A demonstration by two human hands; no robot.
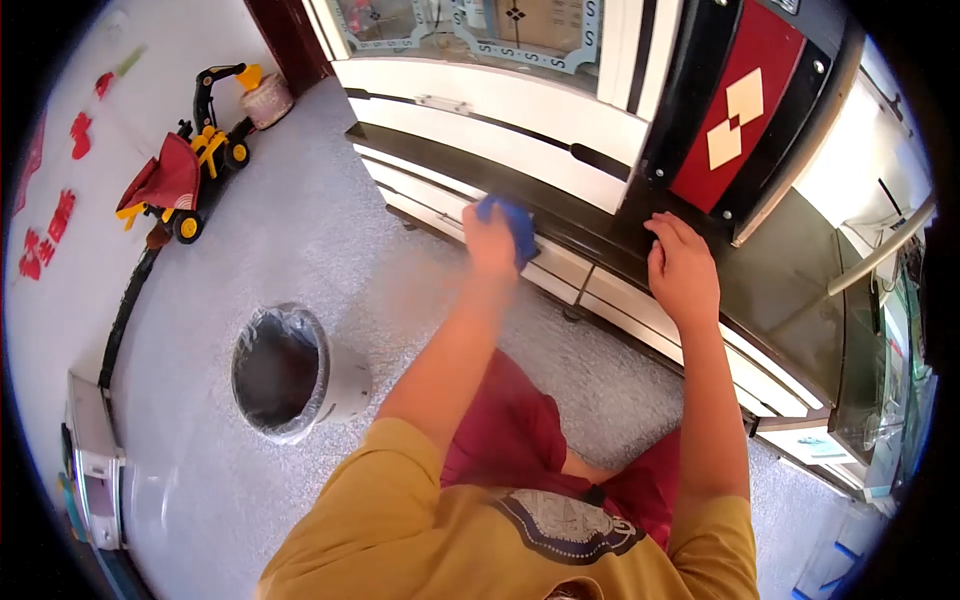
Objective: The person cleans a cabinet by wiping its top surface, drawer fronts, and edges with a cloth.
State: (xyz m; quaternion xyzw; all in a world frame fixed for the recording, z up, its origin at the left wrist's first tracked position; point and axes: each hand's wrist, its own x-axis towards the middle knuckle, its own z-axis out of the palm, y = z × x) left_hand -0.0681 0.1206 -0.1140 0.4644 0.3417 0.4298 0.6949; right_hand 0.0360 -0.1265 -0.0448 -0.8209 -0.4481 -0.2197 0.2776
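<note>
Pale, glossy flooring (200,310) runs up to a white cabinet (590,120) with a dark ledge (430,161). From where I stand, the person's left hand (488,240) grips a motion-blurred blue cloth (518,228) at the ledge's front edge, well apart from the right hand (687,268), whose loosely spread fingers rest near the red-and-black panel (735,95).

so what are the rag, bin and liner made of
Rag: probably matte fabric, bunched in the left hand, though blurred.
Bin: likely hard plastic, judging by its smooth-looking, pale wall.
Liner: thin, glossy plastic film, by its creases and shine.
</note>
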